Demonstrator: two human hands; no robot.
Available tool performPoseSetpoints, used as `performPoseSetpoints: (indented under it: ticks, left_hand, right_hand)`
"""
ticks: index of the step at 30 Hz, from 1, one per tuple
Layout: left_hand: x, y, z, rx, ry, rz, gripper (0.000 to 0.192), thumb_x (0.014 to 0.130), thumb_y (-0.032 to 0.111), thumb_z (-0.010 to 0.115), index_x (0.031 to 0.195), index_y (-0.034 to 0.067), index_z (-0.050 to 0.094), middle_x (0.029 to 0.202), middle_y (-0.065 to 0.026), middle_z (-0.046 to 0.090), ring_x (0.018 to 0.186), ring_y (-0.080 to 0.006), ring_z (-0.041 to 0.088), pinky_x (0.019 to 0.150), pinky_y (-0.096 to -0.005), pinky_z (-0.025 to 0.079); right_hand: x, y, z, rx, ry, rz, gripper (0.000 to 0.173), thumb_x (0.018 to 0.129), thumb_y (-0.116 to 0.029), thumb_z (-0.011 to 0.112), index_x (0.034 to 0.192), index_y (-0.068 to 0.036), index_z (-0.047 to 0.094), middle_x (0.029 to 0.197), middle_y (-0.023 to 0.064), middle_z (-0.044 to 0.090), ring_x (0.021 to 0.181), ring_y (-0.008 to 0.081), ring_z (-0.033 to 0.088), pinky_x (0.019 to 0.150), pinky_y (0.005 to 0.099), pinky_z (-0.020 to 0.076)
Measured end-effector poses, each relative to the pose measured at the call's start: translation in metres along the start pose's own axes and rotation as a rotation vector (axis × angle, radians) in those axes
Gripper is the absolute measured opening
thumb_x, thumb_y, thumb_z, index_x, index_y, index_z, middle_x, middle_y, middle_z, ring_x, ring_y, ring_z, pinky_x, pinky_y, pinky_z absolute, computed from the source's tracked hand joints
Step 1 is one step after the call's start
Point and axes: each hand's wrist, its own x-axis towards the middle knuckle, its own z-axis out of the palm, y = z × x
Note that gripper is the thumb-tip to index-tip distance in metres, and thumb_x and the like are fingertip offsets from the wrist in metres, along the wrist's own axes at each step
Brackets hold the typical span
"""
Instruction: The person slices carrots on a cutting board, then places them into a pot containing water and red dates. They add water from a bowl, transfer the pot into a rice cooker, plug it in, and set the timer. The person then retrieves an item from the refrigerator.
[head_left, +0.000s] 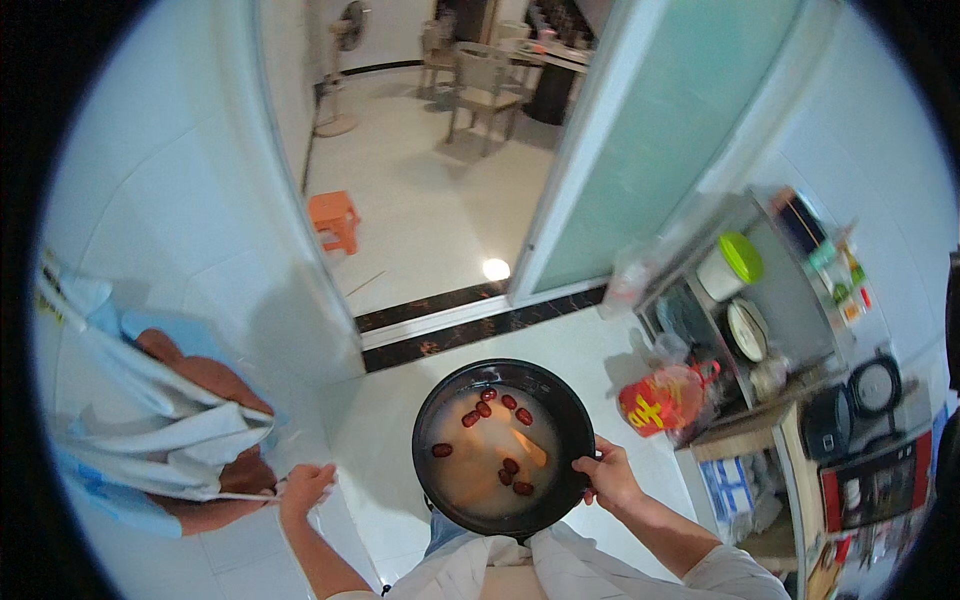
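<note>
A round black cooking pot (504, 448) is held in front of my body. Cloudy liquid fills it, with several red dates (470, 418) and pale orange pieces (530, 448) in it. At the pot's right rim, my right hand (611, 474) grips it, thumb over the edge. My left hand (306, 486) is away from the pot, at the left, with fingers closed on a thin white strap or edge of an apron (247, 496) among the hanging cloths. Those cloths, white, light blue and brown, hang on the tiled wall.
A doorway with a dark stone threshold (480, 326) and sliding glass door (675, 142) lies ahead. Beyond stand an orange stool (334, 221), a fan (337, 124) and chairs (484, 90). At right are a metal shelf (802, 315), red bag (660, 401), black rice cooker (826, 424) and microwave (874, 484).
</note>
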Motion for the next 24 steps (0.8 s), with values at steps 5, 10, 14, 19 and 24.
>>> performPoseSetpoints:
  ticks: [5, 10, 14, 19, 24]
  left_hand:
    - [-0.043, 0.172, 0.115, -0.551, -0.333, 0.732, 0.029, 0.091, 0.025, 0.047, 0.074, 0.004, 0.057, 0.068, -0.0007, 0.056, 0.059, -0.0101, 0.049, 0.051, -0.0246, 0.04]
    - [-0.09, 0.272, 0.233, -0.41, -0.311, 0.839, 0.029, 0.087, 0.019, 0.056, 0.062, 0.004, 0.048, 0.06, 0.0063, 0.045, 0.056, -0.0034, 0.038, 0.048, -0.022, 0.031]
    - [-0.103, 0.322, 0.316, -0.332, -0.392, 0.969, 0.023, 0.08, 0.009, 0.06, 0.061, 0.004, 0.05, 0.059, 0.0064, 0.046, 0.054, -0.0025, 0.039, 0.047, -0.021, 0.031]
    - [-0.161, 0.406, 0.401, -0.32, -0.554, 1.002, 0.02, 0.076, 0.005, 0.058, 0.059, 0.004, 0.049, 0.058, 0.0057, 0.045, 0.052, -0.0029, 0.037, 0.046, -0.0209, 0.03]
    - [-0.225, 0.501, 0.481, -0.244, -0.665, 1.099, 0.026, 0.071, 0.006, 0.058, 0.054, 0.004, 0.039, 0.052, 0.0051, 0.036, 0.051, -0.0038, 0.032, 0.044, -0.0235, 0.027]
  right_hand:
    - [-0.027, 0.02, -0.087, 0.099, 0.126, -0.02, 0.029, 0.077, 0.005, 0.047, 0.106, 0.004, 0.053, 0.063, 0.0142, 0.06, 0.036, 0.0165, 0.053, 0.027, 0.0248, 0.0415]
    - [-0.056, 0.047, -0.194, 0.139, 0.226, -0.041, 0.034, 0.079, 0.003, 0.045, 0.113, 0.001, 0.05, 0.064, 0.0149, 0.06, 0.038, 0.0178, 0.055, 0.028, 0.0255, 0.0428]
    - [-0.081, 0.065, -0.275, 0.166, 0.326, -0.026, 0.037, 0.081, 0.001, 0.046, 0.117, 0.0, 0.046, 0.064, 0.0146, 0.06, 0.038, 0.0188, 0.055, 0.029, 0.0259, 0.0439]
    - [-0.116, 0.069, -0.381, 0.198, 0.442, -0.005, 0.037, 0.08, -0.001, 0.051, 0.117, 0.0, 0.045, 0.069, 0.0163, 0.06, 0.038, 0.0204, 0.055, 0.03, 0.0268, 0.0458]
    - [-0.151, 0.063, -0.476, 0.235, 0.597, 0.052, 0.039, 0.08, -0.003, 0.054, 0.117, 0.001, 0.044, 0.07, 0.0164, 0.061, 0.038, 0.0204, 0.055, 0.03, 0.0267, 0.046]
